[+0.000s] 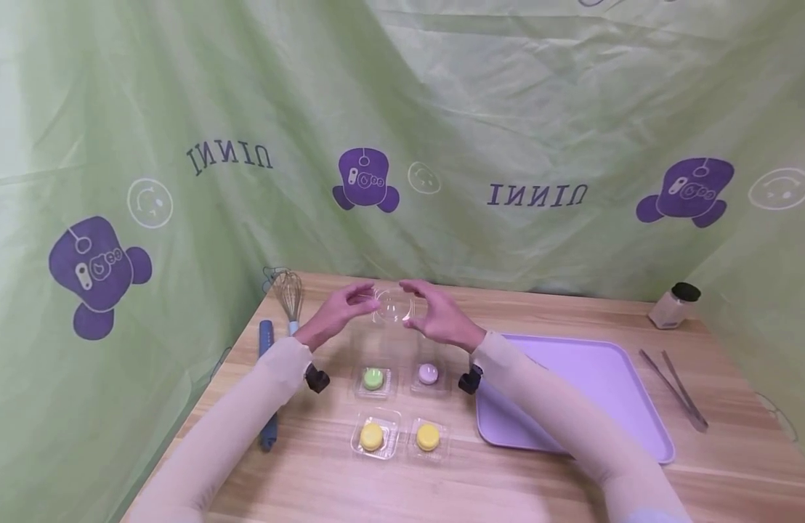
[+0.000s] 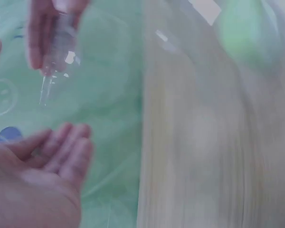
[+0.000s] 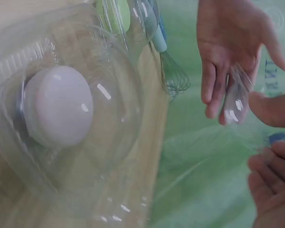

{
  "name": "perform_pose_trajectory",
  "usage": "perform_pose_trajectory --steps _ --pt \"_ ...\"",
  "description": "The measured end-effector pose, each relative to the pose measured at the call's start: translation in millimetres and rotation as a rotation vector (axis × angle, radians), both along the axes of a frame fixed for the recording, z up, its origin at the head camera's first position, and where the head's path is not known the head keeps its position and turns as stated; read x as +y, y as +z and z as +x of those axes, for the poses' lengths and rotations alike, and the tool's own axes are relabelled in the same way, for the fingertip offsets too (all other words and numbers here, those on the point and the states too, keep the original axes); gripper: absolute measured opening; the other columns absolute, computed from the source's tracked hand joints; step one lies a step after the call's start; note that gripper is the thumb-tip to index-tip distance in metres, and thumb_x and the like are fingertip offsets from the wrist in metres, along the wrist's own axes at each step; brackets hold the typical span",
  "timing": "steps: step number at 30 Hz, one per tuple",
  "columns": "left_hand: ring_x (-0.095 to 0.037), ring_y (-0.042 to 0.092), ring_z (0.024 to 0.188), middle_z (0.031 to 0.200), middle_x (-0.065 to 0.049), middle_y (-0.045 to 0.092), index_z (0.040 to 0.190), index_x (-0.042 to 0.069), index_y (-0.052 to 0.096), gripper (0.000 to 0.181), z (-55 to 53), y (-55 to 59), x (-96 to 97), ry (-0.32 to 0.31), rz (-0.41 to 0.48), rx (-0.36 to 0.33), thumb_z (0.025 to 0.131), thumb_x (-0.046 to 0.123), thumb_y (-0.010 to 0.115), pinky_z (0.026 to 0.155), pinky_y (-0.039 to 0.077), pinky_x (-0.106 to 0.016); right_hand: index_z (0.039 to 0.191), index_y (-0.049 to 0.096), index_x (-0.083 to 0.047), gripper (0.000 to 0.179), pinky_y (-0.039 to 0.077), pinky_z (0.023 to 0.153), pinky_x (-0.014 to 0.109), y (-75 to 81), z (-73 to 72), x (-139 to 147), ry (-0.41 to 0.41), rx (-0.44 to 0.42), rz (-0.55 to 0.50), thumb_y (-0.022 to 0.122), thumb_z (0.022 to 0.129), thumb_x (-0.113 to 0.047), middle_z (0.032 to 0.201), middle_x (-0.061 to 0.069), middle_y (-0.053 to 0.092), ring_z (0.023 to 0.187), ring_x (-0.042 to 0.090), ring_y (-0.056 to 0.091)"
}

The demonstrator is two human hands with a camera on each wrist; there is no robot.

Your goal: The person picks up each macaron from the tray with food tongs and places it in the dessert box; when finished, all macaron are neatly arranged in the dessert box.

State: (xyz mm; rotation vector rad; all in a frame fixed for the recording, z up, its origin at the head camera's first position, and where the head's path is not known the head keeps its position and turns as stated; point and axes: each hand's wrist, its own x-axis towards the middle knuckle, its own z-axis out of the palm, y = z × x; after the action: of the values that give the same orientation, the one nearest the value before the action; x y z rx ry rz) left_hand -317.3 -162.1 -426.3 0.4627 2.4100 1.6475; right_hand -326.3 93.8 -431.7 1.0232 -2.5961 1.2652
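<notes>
Above the far half of the table, both hands flank a clear plastic dome lid (image 1: 394,309). My right hand (image 1: 442,316) holds its right side, thumb low and fingers high. On the left side, my left hand (image 1: 335,314) has its fingers extended along the lid's edge; in the left wrist view its fingers (image 2: 69,152) are spread loosely. Below lie clear plastic cases with macarons: a green macaron (image 1: 373,378), a lilac macaron (image 1: 428,374), a yellow macaron (image 1: 371,436) and another yellow macaron (image 1: 428,436). A clear domed cover (image 3: 126,90) surrounds the lilac one.
To the right lies a purple tray (image 1: 592,363), partly under my right forearm, with metal tongs (image 1: 677,388) beyond it. A black-lidded jar (image 1: 673,305) stands at the far right corner. On the left are a whisk (image 1: 288,294) and a blue rolling pin (image 1: 267,341). Green curtains border the table.
</notes>
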Motion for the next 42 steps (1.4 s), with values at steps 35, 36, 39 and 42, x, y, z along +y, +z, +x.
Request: perform_pose_trajectory --steps 35,36,39,42 --pt "-0.029 0.068 0.118 0.132 -0.024 0.065 0.141 -0.009 0.048 0.061 29.8 32.9 -15.7 -0.344 0.355 -0.481 0.101 0.037 0.051 0.109 0.054 -0.038 0.137 0.057 0.002 0.043 0.046 0.118 0.04 17.7 30.4 -4 0.208 1.401 0.287 0.043 0.097 0.006 0.142 0.018 0.061 0.132 0.029 0.06" --pt "-0.029 0.068 0.118 0.134 -0.026 0.063 0.14 -0.009 0.048 0.06 30.6 32.0 -16.2 -0.352 0.358 -0.482 0.102 0.037 0.051 0.109 0.054 -0.038 0.137 0.058 0.002 0.042 0.046 0.118 0.04 17.5 31.0 -4 0.212 1.404 0.29 0.042 0.098 0.005 0.142 0.018 0.061 0.132 0.029 0.06" --pt "-0.028 0.069 0.117 0.131 -0.024 0.066 0.139 -0.009 0.05 0.057 33.2 29.0 -17.6 -0.364 0.367 -0.476 0.102 0.035 0.05 0.108 0.055 -0.037 0.137 0.058 0.001 0.042 0.046 0.118 0.04 16.5 33.6 -4 0.22 1.383 0.299 0.042 0.098 0.004 0.143 0.017 0.061 0.133 0.028 0.059" --pt "-0.026 0.069 0.115 0.124 -0.016 0.071 0.137 -0.008 0.052 0.053 36.7 26.0 -18.6 -0.347 0.382 -0.46 0.103 0.032 0.049 0.107 0.055 -0.036 0.139 0.056 0.001 0.047 0.045 0.119 0.04 16.6 37.6 -6 0.233 1.307 0.288 0.05 0.093 0.002 0.145 0.018 0.059 0.135 0.029 0.058"
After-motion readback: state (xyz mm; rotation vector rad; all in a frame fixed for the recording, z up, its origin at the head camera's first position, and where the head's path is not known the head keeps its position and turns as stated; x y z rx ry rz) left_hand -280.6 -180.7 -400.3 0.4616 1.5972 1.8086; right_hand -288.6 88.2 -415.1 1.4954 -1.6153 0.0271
